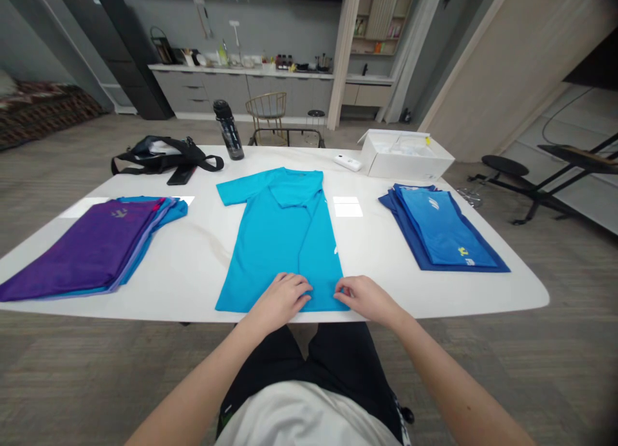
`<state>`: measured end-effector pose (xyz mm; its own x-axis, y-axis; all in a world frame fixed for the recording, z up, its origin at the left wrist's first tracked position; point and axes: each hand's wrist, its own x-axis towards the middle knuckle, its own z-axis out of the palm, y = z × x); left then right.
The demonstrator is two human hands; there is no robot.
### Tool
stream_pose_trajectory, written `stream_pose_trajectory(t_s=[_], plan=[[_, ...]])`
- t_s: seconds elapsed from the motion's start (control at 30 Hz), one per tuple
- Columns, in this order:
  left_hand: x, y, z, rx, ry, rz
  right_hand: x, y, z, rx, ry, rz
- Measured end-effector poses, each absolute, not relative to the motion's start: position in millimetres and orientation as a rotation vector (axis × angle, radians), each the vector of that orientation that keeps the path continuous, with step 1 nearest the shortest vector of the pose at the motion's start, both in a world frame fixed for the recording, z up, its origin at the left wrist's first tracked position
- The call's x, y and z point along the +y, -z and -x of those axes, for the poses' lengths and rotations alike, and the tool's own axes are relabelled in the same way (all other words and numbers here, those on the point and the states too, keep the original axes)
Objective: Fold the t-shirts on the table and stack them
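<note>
A turquoise T-shirt point(270, 253) lies on the white table in front of me. Its right side is folded inward lengthwise, while one short sleeve sticks out to the left. My left hand point(286, 294) rests on the lower part of the shirt near its hem, fingers loosely bent and lying on the cloth. At the shirt's lower right corner, my right hand point(361, 295) has its thumb and fingertips pinched together on the cloth edge.
Purple and blue shirts point(101, 246) lie stacked on the left. Folded blue shirts point(441, 227) lie on the right. Farther back are a black bag point(164, 151), a phone point(181, 175), a dark bottle point(228, 132), a white device point(347, 163) and a white box point(403, 159).
</note>
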<state>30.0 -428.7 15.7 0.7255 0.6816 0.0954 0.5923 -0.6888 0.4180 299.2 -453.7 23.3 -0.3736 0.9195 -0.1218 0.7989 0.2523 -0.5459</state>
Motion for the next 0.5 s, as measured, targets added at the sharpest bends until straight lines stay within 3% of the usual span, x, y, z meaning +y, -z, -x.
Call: stream_pose_trajectory(t_s=[0.23,0.37,0.5], plan=[[-312.0,-13.1,-37.2,1.013,-0.515,-2.415,-347.7,-26.4,-287.4,-2.304,-0.623,1.562],[-214.7,-1.2,-37.9,1.266,-0.717,-2.362,-270.9,-17.9,-286.7,-2.217,-0.478,1.587],[-127.2,-1.3,-39.3,1.542,-0.679,-2.362,-192.5,-10.5,-297.5,-2.133,-0.369,1.61]])
